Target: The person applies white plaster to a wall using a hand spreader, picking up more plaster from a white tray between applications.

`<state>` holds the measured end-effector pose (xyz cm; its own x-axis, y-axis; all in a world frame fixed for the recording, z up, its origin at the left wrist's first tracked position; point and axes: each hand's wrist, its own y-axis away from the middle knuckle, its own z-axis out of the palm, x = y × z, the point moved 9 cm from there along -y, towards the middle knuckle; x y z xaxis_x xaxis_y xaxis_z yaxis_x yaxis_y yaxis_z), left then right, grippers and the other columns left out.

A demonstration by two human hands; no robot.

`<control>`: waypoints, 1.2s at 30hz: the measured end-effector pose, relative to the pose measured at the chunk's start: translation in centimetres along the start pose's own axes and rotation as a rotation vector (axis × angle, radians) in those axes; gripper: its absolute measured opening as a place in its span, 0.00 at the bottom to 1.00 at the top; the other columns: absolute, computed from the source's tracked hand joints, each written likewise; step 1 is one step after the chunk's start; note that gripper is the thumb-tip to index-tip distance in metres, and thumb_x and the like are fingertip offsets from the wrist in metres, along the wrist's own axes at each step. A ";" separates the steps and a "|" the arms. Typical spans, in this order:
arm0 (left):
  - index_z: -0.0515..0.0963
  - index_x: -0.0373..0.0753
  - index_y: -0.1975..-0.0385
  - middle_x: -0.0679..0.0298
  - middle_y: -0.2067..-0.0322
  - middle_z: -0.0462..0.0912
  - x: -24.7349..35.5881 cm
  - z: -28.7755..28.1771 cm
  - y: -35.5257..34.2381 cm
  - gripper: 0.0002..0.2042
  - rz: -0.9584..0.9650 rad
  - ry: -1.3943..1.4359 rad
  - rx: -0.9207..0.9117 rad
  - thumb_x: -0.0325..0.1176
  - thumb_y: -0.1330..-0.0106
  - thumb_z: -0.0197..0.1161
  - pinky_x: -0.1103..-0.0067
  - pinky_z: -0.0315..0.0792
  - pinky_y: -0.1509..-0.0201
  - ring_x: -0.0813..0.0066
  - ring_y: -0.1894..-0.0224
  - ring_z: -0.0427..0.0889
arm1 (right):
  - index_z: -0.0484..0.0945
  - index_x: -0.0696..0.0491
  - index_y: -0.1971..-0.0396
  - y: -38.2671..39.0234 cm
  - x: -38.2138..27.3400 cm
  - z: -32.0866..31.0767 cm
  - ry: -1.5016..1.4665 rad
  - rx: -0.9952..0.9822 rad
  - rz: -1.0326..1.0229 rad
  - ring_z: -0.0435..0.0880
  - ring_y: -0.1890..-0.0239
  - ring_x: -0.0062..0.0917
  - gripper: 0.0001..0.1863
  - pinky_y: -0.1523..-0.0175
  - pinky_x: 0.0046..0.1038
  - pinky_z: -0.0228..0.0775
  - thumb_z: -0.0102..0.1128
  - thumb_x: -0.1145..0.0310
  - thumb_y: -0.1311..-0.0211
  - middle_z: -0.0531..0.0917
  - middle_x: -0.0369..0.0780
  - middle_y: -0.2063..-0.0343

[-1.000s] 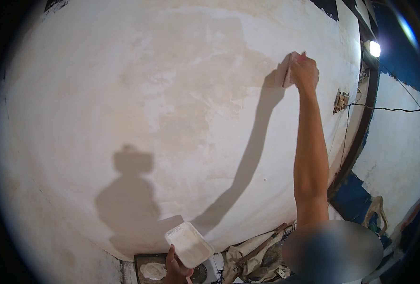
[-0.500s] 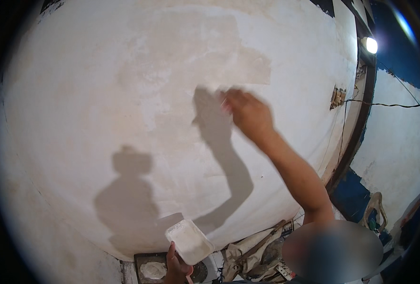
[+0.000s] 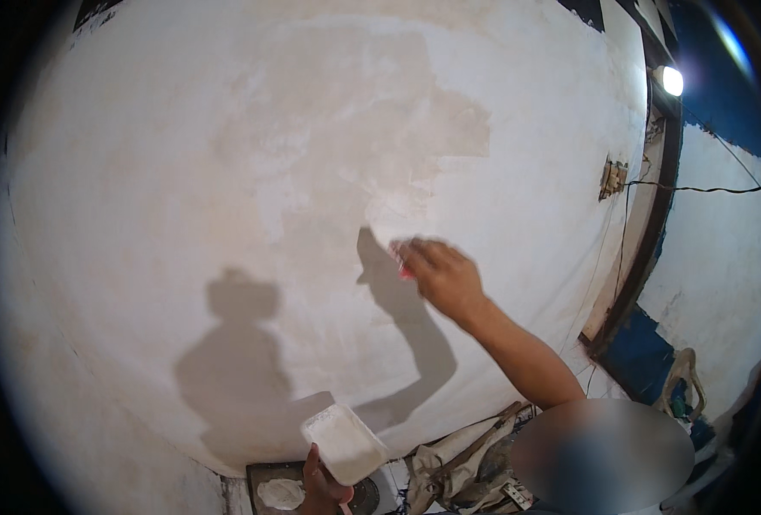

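Note:
Before me stands a white wall (image 3: pixel 518 189) with damp-looking, beige plaster patches (image 3: pixel 346 129) in its middle. My right hand (image 3: pixel 442 273) is at the wall below these patches, its fingers closed on a small red scraper (image 3: pixel 403 261); most of the tool is hidden and slightly blurred. Low in front of me, my left hand (image 3: pixel 318 487) grips a white rectangular tray (image 3: pixel 346 445) with whitish paste over its inside. A pinkish-red handle (image 3: pixel 345 497) pokes out beside the left fingers; the rest of that tool is out of sight.
A dark square pan (image 3: pixel 264 481) with a whitish lump stands on the floor below the tray. Crumpled cloth and sacks (image 3: pixel 457 459) lie along the wall's foot. At the right are a doorway frame (image 3: pixel 655 232), hanging wires (image 3: pixel 698 189) and a bright lamp (image 3: pixel 672 81).
My right hand has moved down along the wall with the red scraper, and its shadow has dropped with it. The tray in my left hand has stayed nearly still.

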<state>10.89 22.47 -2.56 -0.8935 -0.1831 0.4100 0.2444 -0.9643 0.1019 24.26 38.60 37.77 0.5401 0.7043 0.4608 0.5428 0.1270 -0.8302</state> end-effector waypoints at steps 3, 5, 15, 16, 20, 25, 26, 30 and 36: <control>0.61 0.39 0.32 0.52 0.37 0.70 0.3 0.6 0.4 0.34 0.001 0.008 -0.004 0.53 0.32 0.57 0.50 0.64 0.32 0.47 0.36 0.70 | 0.81 0.51 0.52 -2.3 4.6 -1.9 0.073 0.196 0.090 0.82 0.52 0.36 0.21 0.49 0.33 0.76 0.62 0.76 0.50 0.81 0.41 0.53; 0.61 0.39 0.32 0.52 0.37 0.70 0.3 0.7 0.2 0.33 0.015 0.002 0.007 0.52 0.31 0.56 0.50 0.64 0.32 0.47 0.35 0.70 | 0.81 0.52 0.52 -1.4 7.2 0.0 0.094 0.199 0.110 0.81 0.48 0.38 0.22 0.45 0.35 0.76 0.62 0.76 0.51 0.81 0.43 0.50; 0.56 0.38 0.30 0.50 0.35 0.67 -0.1 0.6 0.2 0.32 -0.004 0.024 -0.003 0.50 0.28 0.50 0.49 0.63 0.31 0.46 0.34 0.69 | 0.82 0.57 0.59 4.5 9.5 -4.5 -0.030 0.326 0.540 0.85 0.67 0.47 0.10 0.60 0.40 0.78 0.56 0.74 0.40 0.85 0.50 0.66; 0.56 0.38 0.30 0.50 0.35 0.67 -0.2 0.7 0.1 0.32 -0.007 0.021 -0.002 0.50 0.28 0.50 0.49 0.63 0.31 0.46 0.34 0.69 | 0.82 0.58 0.59 4.1 14.1 -4.9 0.041 0.228 0.716 0.84 0.66 0.47 0.11 0.61 0.40 0.77 0.56 0.71 0.37 0.85 0.50 0.68; 0.56 0.38 0.30 0.50 0.34 0.67 -0.6 1.3 0.1 0.33 -0.012 0.051 -0.006 0.51 0.28 0.50 0.48 0.62 0.31 0.45 0.34 0.68 | 0.82 0.57 0.55 0.8 20.5 -6.1 0.128 0.367 0.902 0.85 0.65 0.46 0.15 0.59 0.42 0.76 0.55 0.67 0.36 0.86 0.48 0.65; 0.61 0.40 0.32 0.55 0.37 0.71 0.1 0.6 0.5 0.32 -0.023 0.068 0.030 0.52 0.31 0.55 0.51 0.62 0.31 0.49 0.34 0.69 | 0.80 0.52 0.54 -0.7 2.2 7.5 0.242 -0.029 0.380 0.84 0.58 0.35 0.15 0.60 0.35 0.79 0.58 0.69 0.42 0.82 0.41 0.56; 0.60 0.40 0.31 0.55 0.36 0.70 0.5 0.7 0.7 0.33 0.003 0.052 0.037 0.52 0.31 0.55 0.51 0.61 0.31 0.49 0.34 0.69 | 0.81 0.52 0.53 -0.9 -4.1 5.6 0.251 0.094 0.061 0.84 0.58 0.32 0.18 0.57 0.31 0.80 0.58 0.72 0.46 0.82 0.42 0.55; 0.59 0.41 0.31 0.55 0.35 0.68 0.3 1.8 0.7 0.33 0.025 0.026 0.016 0.52 0.31 0.56 0.49 0.61 0.30 0.49 0.33 0.68 | 0.83 0.53 0.54 -1.9 -4.8 1.4 -0.062 0.075 -0.002 0.85 0.57 0.31 0.20 0.52 0.29 0.80 0.62 0.77 0.51 0.84 0.42 0.56; 0.59 0.41 0.31 0.55 0.35 0.69 0.3 1.7 0.9 0.33 0.010 0.036 0.032 0.52 0.31 0.56 0.49 0.60 0.30 0.48 0.33 0.68 | 0.83 0.51 0.52 -7.1 2.6 -2.3 0.025 0.285 -0.060 0.84 0.51 0.33 0.21 0.45 0.32 0.77 0.62 0.77 0.50 0.83 0.41 0.52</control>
<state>11.45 21.87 -0.78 -0.9039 -0.1997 0.3783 0.2646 -0.9559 0.1275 23.28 37.94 45.56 0.5304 0.6725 0.5161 0.3731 0.3615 -0.8545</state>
